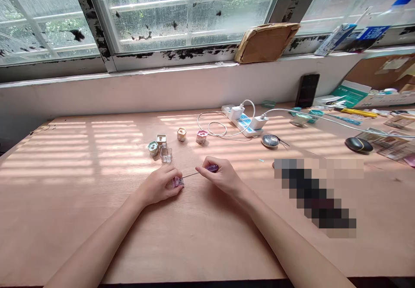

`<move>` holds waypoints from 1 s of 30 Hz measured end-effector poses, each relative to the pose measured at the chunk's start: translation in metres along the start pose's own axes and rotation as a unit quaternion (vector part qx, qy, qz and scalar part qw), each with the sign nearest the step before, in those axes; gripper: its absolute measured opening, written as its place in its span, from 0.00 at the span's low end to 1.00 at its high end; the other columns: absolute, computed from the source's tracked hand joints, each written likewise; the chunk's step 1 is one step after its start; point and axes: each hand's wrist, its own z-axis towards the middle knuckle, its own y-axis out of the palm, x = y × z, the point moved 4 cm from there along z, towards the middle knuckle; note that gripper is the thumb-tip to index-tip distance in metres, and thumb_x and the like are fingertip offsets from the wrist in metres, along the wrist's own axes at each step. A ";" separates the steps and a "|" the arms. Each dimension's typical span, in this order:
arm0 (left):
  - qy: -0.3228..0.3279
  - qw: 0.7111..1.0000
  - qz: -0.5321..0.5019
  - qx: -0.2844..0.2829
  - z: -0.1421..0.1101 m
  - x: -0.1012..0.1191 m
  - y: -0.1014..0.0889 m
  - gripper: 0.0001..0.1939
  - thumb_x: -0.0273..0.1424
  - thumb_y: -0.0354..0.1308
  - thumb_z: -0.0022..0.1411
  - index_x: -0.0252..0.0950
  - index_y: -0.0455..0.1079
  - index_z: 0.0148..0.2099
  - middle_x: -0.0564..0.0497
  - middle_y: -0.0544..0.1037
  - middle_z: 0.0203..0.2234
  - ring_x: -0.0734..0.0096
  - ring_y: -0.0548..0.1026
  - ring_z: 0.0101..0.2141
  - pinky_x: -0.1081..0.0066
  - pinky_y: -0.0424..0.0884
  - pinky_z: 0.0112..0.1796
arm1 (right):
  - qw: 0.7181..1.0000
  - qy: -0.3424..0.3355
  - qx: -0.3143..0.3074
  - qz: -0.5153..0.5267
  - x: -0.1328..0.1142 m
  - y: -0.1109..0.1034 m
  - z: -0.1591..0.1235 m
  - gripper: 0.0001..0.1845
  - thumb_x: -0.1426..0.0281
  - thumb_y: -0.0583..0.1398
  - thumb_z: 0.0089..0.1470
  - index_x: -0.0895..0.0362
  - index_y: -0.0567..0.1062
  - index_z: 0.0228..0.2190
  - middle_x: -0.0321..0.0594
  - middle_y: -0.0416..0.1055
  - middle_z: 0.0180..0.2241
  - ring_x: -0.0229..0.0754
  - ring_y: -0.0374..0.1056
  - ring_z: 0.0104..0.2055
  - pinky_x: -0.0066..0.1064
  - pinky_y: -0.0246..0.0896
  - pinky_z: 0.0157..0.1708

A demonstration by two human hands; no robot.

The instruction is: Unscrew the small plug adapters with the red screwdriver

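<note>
My left hand point(162, 184) is closed around a small purple-and-clear piece point(177, 182), pressing it on the wooden table. In my right hand point(222, 175) is a screwdriver point(212, 168) with a dark purple handle. Its thin metal shaft points left, and the tip meets the small piece or lies right beside it; I cannot tell which. Beyond the left hand stand a green-topped little box point(153, 148), a cream-topped one point(161, 140) and a clear open frame point(166, 155). Farther right are a yellowish little box point(181, 134) and a pink-topped one point(201, 137).
A power strip point(244, 124) with white plugs and cables lies at the back. A round silver object point(270, 140), a black mouse point(358, 145) and a leaning phone point(307, 90) are to the right. A blurred dark patch point(317, 199) covers something near my right arm.
</note>
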 end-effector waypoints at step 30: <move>0.128 0.974 -0.036 0.184 -0.005 0.015 -0.012 0.07 0.23 0.60 0.64 0.37 0.71 0.45 0.47 0.74 0.37 0.74 0.73 0.31 0.72 0.73 0.35 | 0.951 0.085 0.143 0.262 0.015 -0.017 0.002 0.28 0.53 0.69 0.50 0.56 0.64 0.16 0.28 0.52 0.12 0.30 0.43 0.15 0.26 0.35 0.15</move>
